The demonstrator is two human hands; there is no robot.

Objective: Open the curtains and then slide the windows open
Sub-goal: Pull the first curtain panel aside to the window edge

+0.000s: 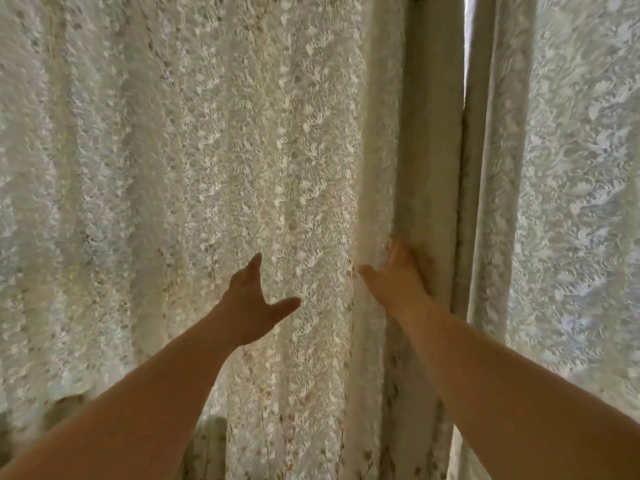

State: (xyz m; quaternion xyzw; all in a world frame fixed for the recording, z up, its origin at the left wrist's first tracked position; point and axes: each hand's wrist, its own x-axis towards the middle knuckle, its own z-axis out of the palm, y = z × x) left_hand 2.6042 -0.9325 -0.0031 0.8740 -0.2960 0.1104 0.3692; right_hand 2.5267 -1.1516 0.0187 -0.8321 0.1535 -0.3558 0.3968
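lace curtains fill the frame, barely parted upper right; right hand grips the left panel's folded edge to drag it aside, left hand spread wide, empty

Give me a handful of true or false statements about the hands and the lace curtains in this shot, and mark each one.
1. The right hand is on the inner edge of the left curtain panel. True.
2. The left hand grips a bunched fold of lace. False: its fingers are spread and hold nothing, in front of that panel.
3. A narrow bright gap shows between the left panel and the right curtain panel. True.
4. Both curtains are drawn fully aside and bare window glass fills the view. False: lace covers nearly everything.
5. Both forearms are bare. True.
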